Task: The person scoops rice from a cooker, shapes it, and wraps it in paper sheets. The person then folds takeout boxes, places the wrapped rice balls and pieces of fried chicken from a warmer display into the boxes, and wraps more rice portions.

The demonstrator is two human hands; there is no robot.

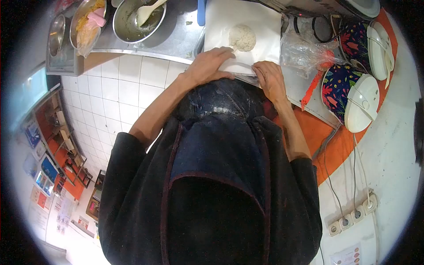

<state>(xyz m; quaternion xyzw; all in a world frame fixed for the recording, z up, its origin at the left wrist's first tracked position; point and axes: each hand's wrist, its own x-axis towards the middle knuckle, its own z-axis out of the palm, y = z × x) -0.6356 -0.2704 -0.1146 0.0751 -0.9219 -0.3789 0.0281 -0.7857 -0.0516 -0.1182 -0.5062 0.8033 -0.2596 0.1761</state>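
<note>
A round, flat mound of white rice [242,37] lies on a white sheet of wrapping paper [218,20] on the counter. At the sheet's near edge, my left hand [209,66] is on the left with its fingers bent over the paper. My right hand [271,80] pinches the same edge at the right corner, thumb and fingers together. Between both hands the edge curls up slightly. The rice sits just beyond my fingertips, touched by neither hand.
To the left stand a metal bowl [121,25] with a pale spatula [148,12] and a bowl of yellow food [81,22] with a pink-handled tool. On the right are a clear plastic bag [300,51] and two patterned rice cookers [338,88] with cords running to wall sockets [357,215].
</note>
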